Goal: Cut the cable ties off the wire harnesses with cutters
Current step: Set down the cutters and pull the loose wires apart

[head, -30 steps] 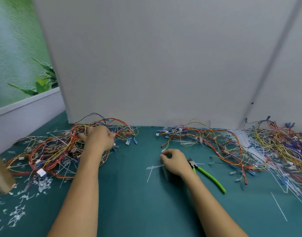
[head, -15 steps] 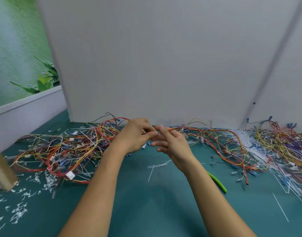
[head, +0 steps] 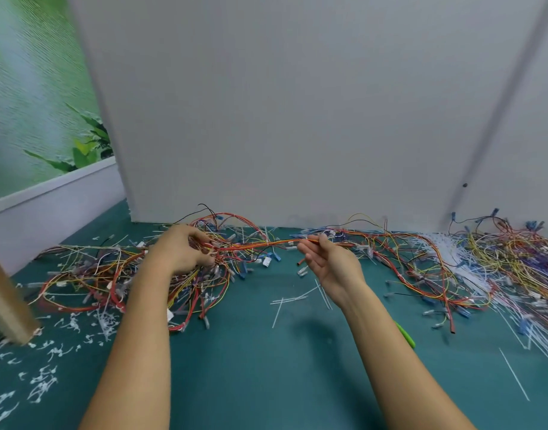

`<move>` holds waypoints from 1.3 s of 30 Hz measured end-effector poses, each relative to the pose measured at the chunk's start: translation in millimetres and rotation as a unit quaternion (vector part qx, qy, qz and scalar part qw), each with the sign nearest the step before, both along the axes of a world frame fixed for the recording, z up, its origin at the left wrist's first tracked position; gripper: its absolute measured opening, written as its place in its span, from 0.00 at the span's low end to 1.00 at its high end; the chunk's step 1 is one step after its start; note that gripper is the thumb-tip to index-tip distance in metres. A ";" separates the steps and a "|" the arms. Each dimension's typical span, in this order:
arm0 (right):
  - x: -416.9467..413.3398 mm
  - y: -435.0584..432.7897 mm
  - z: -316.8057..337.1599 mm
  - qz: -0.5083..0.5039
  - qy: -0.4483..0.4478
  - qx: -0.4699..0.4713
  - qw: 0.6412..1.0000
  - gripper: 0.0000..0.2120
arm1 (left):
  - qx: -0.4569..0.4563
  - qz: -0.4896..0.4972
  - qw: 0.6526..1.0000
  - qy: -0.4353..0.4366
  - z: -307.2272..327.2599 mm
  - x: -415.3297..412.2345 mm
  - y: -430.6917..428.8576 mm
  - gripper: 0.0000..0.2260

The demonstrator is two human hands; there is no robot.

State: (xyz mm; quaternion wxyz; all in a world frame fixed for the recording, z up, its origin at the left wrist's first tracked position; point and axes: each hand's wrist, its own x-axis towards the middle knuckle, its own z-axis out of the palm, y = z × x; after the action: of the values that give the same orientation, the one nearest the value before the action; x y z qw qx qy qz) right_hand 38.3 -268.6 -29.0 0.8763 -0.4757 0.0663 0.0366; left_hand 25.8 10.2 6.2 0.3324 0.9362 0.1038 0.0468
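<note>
Head view, forearm (head: 379, 328) across green cutters (head: 405, 336), tie scraps (head: 106, 324) near harness (head: 260, 244)

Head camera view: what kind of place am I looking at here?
Probably a wiring rework bench in a workshop: tangled wire harnesses heaped on a teal mat, snipped cable ties littering its left side, and green-handled cutters lying on it.

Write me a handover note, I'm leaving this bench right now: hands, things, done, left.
Left hand grips wires in the left harness pile.
Right hand pinches the end of an orange wire bundle stretched between both hands.
Cutters lie on the mat beside the right forearm, unheld; only a green handle shows.
Done: cut tie scraps litter the mat front left.
Left: take the cutters, snip remaining ties; the right harness pile also waits.
</note>
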 end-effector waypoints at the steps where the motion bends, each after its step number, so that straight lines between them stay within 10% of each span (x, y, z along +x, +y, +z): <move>1: 0.6 -0.8 -0.2 0.001 0.002 0.002 1.000 0.14 | -0.004 0.001 1.000 -0.013 -1.2 0.0 -0.2 0.21; 9: 0.7 -4.8 0.5 -0.011 -0.008 -0.033 0.999 0.13 | 0.053 0.036 0.989 -0.134 1.0 2.6 -8.3 0.03; 19: -7.2 0.5 2.9 0.042 -0.058 -0.207 0.976 0.14 | 0.035 0.050 0.968 -0.244 17.6 1.8 -29.7 0.10; 28: -8.1 3.4 6.0 0.017 -0.126 -0.212 0.969 0.10 | 0.107 0.161 0.979 -0.059 36.8 -17.8 -29.2 0.10; 34: -9.1 3.0 25.7 -0.063 -0.206 -0.014 0.976 0.09 | -0.247 -0.020 0.925 -0.289 55.7 -25.4 -49.9 0.09; 39: -13.6 9.4 14.7 0.063 -0.153 -0.176 0.970 0.32 | -0.287 -0.173 0.863 -0.377 59.3 -37.1 -95.3 0.08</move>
State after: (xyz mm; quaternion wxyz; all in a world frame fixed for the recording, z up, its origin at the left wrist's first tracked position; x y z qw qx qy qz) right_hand 24.7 -259.1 -14.3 0.7742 -0.6260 -0.0932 0.0065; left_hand -11.3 -85.1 65.5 0.6026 0.7134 -0.1843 0.3065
